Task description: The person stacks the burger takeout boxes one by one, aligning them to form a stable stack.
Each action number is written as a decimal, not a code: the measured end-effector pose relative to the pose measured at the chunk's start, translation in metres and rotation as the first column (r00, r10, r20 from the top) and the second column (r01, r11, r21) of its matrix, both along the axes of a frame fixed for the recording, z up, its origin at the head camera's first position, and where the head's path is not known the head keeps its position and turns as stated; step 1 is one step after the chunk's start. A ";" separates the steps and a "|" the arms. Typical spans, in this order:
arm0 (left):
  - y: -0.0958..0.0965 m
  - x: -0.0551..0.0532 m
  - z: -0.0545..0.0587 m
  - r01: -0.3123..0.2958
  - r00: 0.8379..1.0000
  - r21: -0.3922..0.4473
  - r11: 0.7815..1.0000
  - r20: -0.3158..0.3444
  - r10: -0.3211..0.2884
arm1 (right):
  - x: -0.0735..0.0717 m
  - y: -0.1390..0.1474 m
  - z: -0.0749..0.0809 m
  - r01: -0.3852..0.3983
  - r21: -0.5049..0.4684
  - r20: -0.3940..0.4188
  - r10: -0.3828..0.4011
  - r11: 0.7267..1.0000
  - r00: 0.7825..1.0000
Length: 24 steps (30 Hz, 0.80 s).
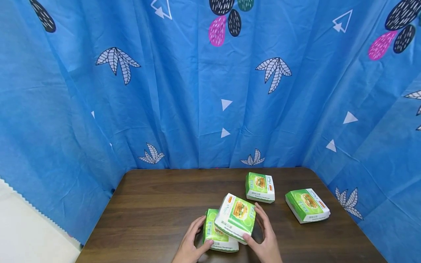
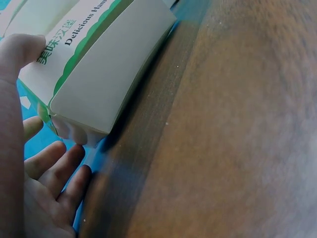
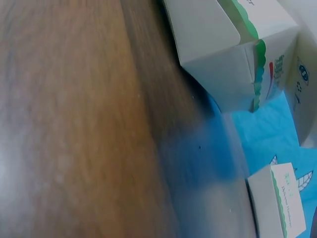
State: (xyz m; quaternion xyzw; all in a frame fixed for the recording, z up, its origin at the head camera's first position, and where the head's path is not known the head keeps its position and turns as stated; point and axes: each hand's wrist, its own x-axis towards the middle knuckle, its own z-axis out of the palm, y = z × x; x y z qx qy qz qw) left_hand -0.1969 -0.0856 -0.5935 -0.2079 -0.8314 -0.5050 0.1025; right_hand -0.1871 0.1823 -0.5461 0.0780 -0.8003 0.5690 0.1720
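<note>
A green and white hamburger box (image 1: 220,244) lies on the table near its front edge. My left hand (image 1: 192,243) grips this box at its left end, with the thumb on the front corner and the fingers along the side. In the left wrist view the thumb presses on the printed face of the lower box (image 2: 104,64). My right hand (image 1: 265,239) holds a second hamburger box (image 1: 237,215) by its right side, thumb in front and fingers behind. That box is tilted and overlaps the top of the lower one. The right wrist view shows hardly any of the right hand.
Another hamburger box (image 1: 260,187) lies at the back of the brown wooden table (image 1: 148,212), and one more box (image 1: 307,205) lies near its right edge. A blue patterned curtain (image 1: 184,91) hangs behind the table and along its sides.
</note>
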 end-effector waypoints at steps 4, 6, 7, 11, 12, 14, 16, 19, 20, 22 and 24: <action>0.000 0.000 0.000 -0.001 1.000 0.002 1.000 -0.004 0.001 | -0.002 -0.002 0.000 -0.042 0.056 -0.011 0.043 0.998 0.999; 0.000 0.000 0.000 -0.003 1.000 -0.001 1.000 -0.009 0.003 | -0.002 -0.003 0.000 -0.064 0.070 -0.019 0.065 0.995 0.998; 0.000 0.000 0.000 -0.005 1.000 -0.001 1.000 -0.008 0.004 | -0.003 -0.004 0.000 -0.075 0.076 -0.022 0.077 0.994 0.997; 0.000 -0.001 0.001 -0.006 1.000 0.002 1.000 0.029 0.006 | -0.003 -0.006 0.000 -0.118 0.092 -0.023 0.121 0.989 0.992; 0.000 -0.001 0.002 -0.007 0.999 0.003 1.000 0.041 0.007 | -0.004 -0.007 0.000 -0.129 0.100 -0.021 0.132 0.987 0.991; 0.001 0.000 0.003 -0.008 0.998 0.009 1.000 0.066 0.008 | -0.004 -0.008 -0.001 -0.149 0.102 -0.016 0.151 0.984 0.988; 0.001 0.000 0.004 -0.010 0.997 0.009 1.000 0.078 0.010 | -0.005 -0.010 -0.002 -0.171 0.093 -0.018 0.173 0.981 0.985; 0.001 0.000 0.004 -0.013 0.997 0.011 1.000 0.079 0.012 | -0.005 -0.013 -0.002 -0.196 0.074 -0.011 0.198 0.978 0.980; 0.001 0.000 0.003 -0.013 0.997 0.011 1.000 0.075 0.012 | -0.006 -0.013 -0.001 -0.203 0.072 -0.008 0.204 0.977 0.979; 0.001 0.000 0.003 -0.013 0.998 0.006 1.000 0.057 0.013 | -0.006 -0.014 0.000 -0.214 0.074 0.001 0.215 0.974 0.977; 0.001 0.000 0.002 -0.013 0.999 0.006 1.000 0.042 0.012 | -0.006 -0.015 0.001 -0.224 0.081 0.010 0.224 0.971 0.975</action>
